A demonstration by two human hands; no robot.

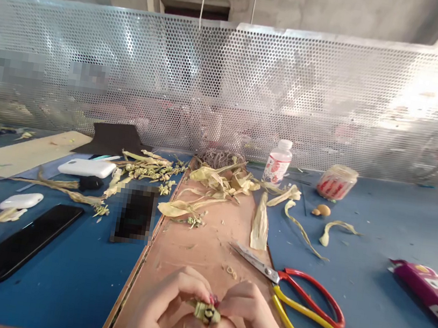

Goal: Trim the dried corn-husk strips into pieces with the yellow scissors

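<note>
At the near end of the tan board (185,254), my left hand (172,309) and my right hand (251,323) meet around a small greenish bundle of folded dried husk (204,312). Fingers and thumbs of both hands pinch it from either side. A dark mark shows on its front, and a bit of pink-red shows at its top. Just beyond my right hand lies a pair of scissors (269,273), slightly open, with one red and one yellow handle. Dried husk strips (260,224) lie farther up the board.
Left on the blue table are a black phone (24,242), a white case (86,167) and dried stalks (153,171). To the right stand a plastic bottle (277,164) and a jar (337,182); a purple packet (427,291) lies nearer. A perforated metal screen (255,82) closes the back.
</note>
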